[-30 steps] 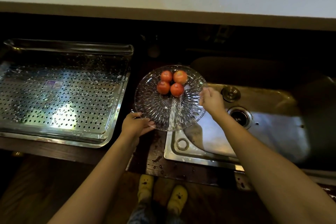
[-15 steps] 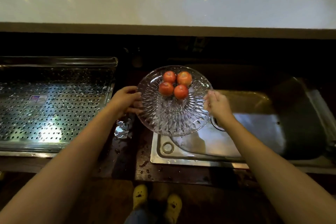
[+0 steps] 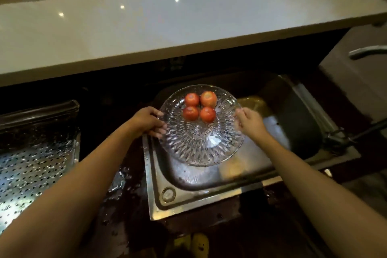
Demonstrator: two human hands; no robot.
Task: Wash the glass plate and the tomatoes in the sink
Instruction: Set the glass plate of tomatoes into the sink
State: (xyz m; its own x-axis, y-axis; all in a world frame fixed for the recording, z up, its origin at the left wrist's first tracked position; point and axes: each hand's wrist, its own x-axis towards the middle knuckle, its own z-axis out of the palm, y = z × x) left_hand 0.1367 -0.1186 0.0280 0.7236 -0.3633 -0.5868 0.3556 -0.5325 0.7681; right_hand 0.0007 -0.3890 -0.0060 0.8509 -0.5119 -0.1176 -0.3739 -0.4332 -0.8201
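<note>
A dark, wet tabletop [image 3: 125,205] carries a steel sink [image 3: 209,192], with a perforated draining tray [image 3: 37,163] to its left. The glass plate [image 3: 199,146] hangs over the left half of the basin, roughly level and, as far as can be judged, clear of the bottom. The left hand [image 3: 146,120] grips the plate's left rim, fingers curled round the edge. The right hand [image 3: 250,121] closes on the right rim, though blur hides exactly how its fingers lie. Four tomatoes [image 3: 191,112] sit bunched on the far part of the plate, touching one another.

The step in hand looks like bringing the loaded plate into the sink for washing. To do it well, the plate should stay level: round tomatoes on wet cut glass will likely roll at any tilt, and they sit off-centre toward the far rim. The two grips belong opposite each other, as here. It should go down gently, since glass against steel may chip. What seems to be the tap [image 3: 343,136] stands at the sink's right edge, so the plate probably needs to travel that way
</note>
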